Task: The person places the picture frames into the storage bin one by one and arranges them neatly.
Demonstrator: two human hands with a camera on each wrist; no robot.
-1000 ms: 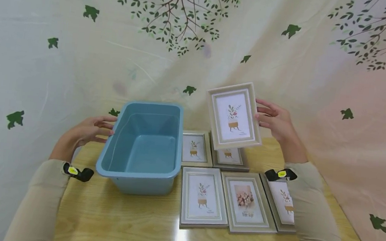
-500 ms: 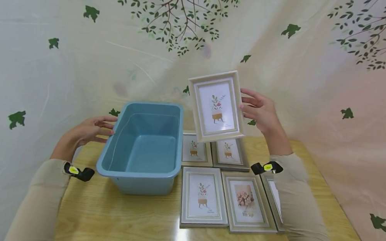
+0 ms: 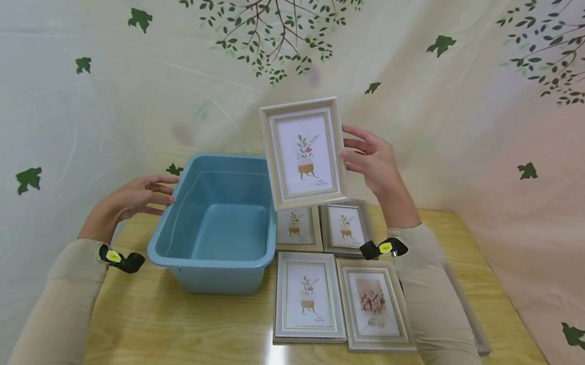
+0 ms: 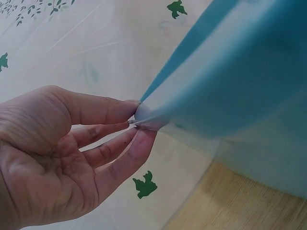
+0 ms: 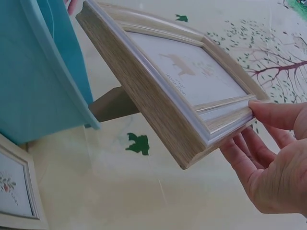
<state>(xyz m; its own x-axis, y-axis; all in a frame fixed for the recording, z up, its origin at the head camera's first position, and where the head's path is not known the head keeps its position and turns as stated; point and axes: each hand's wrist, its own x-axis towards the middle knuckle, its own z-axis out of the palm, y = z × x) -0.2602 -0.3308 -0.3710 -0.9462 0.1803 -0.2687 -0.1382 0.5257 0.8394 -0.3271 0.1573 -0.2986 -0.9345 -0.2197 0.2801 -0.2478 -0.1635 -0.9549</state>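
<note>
My right hand (image 3: 376,160) grips a cream picture frame (image 3: 304,154) by its right side, holding it up and tilted beside the blue plastic tub (image 3: 210,266). The thumb lies on the front edge and the fingers go behind, as the right wrist view shows. A potted-plant print fills this picture frame (image 5: 158,81), and a stand juts from its back. The frame's lower left corner overlaps the tub's right rim in the head view. On the tub's left side, my left hand (image 3: 140,197) pinches the rim; fingertips and thumb meet at the tub's edge (image 4: 158,112) in the left wrist view.
Several picture frames lie face up on the wooden table (image 3: 177,336) right of the tub: a silver one (image 3: 308,298), one with a pink flower photo (image 3: 373,305), and two behind. Another frame's edge (image 3: 470,314) shows past my right sleeve. A printed curtain (image 3: 120,101) hangs behind.
My right hand has carried the cream picture frame leftward and slightly up, from above the rear frames to the tub's right rim. My left hand has stayed at the tub.
</note>
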